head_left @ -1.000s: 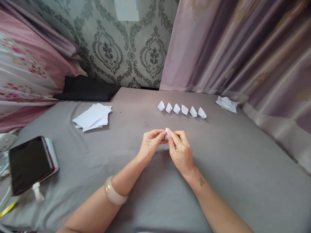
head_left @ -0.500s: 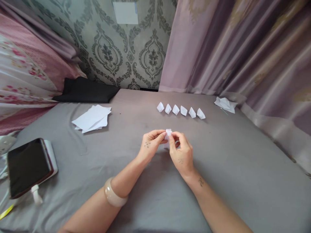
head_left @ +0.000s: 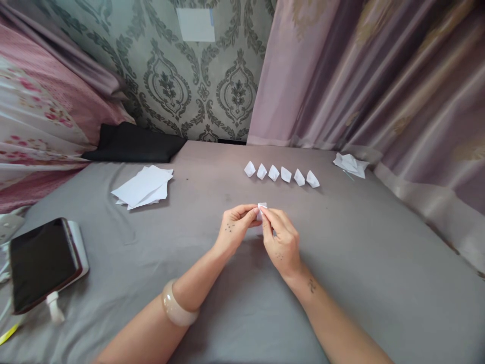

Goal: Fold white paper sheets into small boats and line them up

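Observation:
A small folded piece of white paper (head_left: 262,206) is pinched between my two hands above the grey cloth (head_left: 182,222). My left hand (head_left: 238,226) grips its left side with thumb and fingers. My right hand (head_left: 281,240) closes on its right side, thumb and index finger at the upper part; much of the paper is hidden behind the fingers. Beyond my hands, several folded white paper shapes (head_left: 273,173) stand in a row.
A stack of white paper sheets (head_left: 144,187) lies to the left, and more crumpled paper (head_left: 350,164) at the far right. A dark-screened tablet (head_left: 42,265) with a cable rests at the left edge. Black cloth (head_left: 132,143) lies at the back left, before the patterned wall.
My right thumb and fingers have shifted slightly left and closer together over the paper. My left hand keeps its pinch. The row of shapes stays in place.

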A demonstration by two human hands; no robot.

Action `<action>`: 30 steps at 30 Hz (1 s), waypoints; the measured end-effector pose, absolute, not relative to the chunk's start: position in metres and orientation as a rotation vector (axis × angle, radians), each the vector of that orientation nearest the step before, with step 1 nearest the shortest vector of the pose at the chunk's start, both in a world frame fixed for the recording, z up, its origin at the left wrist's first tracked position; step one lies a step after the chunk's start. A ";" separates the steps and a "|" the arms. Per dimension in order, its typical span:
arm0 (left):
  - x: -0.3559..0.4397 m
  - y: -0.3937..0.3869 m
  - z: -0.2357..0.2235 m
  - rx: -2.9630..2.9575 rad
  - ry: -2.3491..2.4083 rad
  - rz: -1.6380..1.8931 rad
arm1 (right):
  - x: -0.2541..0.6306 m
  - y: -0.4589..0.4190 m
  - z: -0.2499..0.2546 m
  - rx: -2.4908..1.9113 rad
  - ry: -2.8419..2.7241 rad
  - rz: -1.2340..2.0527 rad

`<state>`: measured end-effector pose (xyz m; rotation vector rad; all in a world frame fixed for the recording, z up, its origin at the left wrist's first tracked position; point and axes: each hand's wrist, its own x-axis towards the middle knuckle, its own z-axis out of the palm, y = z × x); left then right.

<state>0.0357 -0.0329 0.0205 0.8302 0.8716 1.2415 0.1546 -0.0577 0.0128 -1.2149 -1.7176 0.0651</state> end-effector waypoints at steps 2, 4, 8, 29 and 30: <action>0.036 -0.033 0.020 0.826 0.866 1.242 | 0.155 -0.058 0.011 -1.225 -1.749 0.023; 0.036 -0.032 0.019 0.822 0.865 1.242 | 0.154 -0.058 0.009 -1.237 -1.765 0.010; 0.035 -0.031 0.016 0.824 0.856 1.235 | 0.152 -0.059 0.008 -1.258 -1.729 0.078; 0.037 -0.034 0.020 0.855 0.827 1.196 | 0.158 -0.055 0.025 -1.381 -1.424 0.568; 0.037 -0.033 0.021 0.866 0.822 1.191 | 0.160 -0.055 0.026 -1.388 -1.437 0.572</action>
